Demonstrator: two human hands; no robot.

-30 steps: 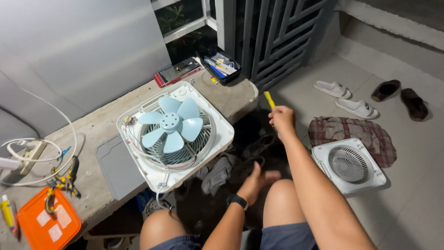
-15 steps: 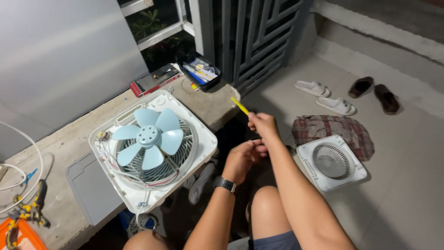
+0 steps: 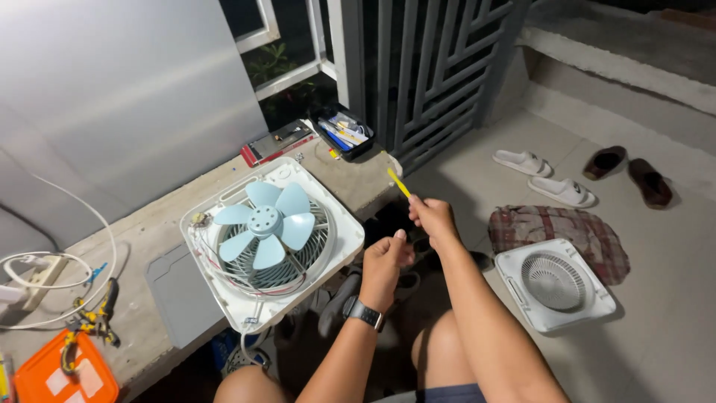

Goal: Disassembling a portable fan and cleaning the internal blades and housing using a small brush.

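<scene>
My right hand (image 3: 432,216) grips a thin yellow tool (image 3: 398,182) whose tip points up and to the left. My left hand (image 3: 385,261), with a dark watch on its wrist, is closed in a fist just below and left of the right hand, thumb up, close to it. Whether it holds anything is hidden. Both hands hover beside the right edge of an opened white square fan (image 3: 272,237) with pale blue blades, which lies flat on a concrete bench (image 3: 142,216).
A grey flat cover (image 3: 179,295) lies left of the fan. A black tray of tools (image 3: 343,138) and a red case (image 3: 276,143) sit at the bench's far end. An orange box (image 3: 63,377), pliers and white cables lie left. On the floor: a white fan grille (image 3: 556,283), checked cloth, sandals.
My left hand rose from near my knee up to my right hand. The right hand kept the yellow tool and tilted it leftward. The view shifted slightly.
</scene>
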